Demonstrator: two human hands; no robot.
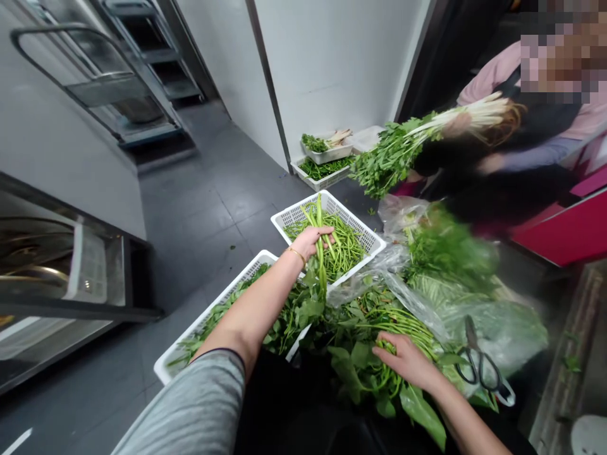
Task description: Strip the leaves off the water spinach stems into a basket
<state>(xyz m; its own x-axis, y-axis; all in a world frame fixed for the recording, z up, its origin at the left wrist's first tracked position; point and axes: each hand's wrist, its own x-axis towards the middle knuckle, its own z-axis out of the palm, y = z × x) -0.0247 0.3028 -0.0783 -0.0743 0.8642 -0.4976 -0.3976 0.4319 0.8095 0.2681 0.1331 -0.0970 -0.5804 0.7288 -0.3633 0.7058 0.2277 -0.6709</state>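
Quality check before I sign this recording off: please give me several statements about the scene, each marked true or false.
1. The left hand holds green stalks. True.
2. The right hand grips the scissors. False: the right hand is on leafy greens; the scissors lie apart from it.
3. A co-worker's hand holds white-stalked greens. True.
4. The left wrist is bare. False: it wears a bangle.
5. Green stems lie in a white basket. True.
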